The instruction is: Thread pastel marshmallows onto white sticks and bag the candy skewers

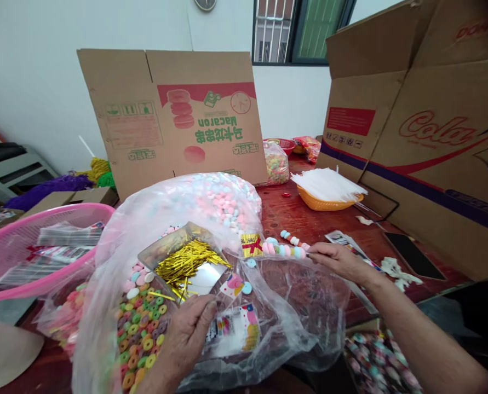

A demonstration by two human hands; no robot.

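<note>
Toward the bench's near edge, the right hand pinches one candy skewer; the left hand curls beside one gold-tie heap, its hold unclear. Two cartons stand farther back.

looking at a glossy red-brown table. carries a big clear candy bag, an orange basket, a black slab and a crumpled white scrap.

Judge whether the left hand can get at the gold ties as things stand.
Probably yes: the left hand is close to the gold ties, and their top looks uncovered, leaving the way free.
</note>
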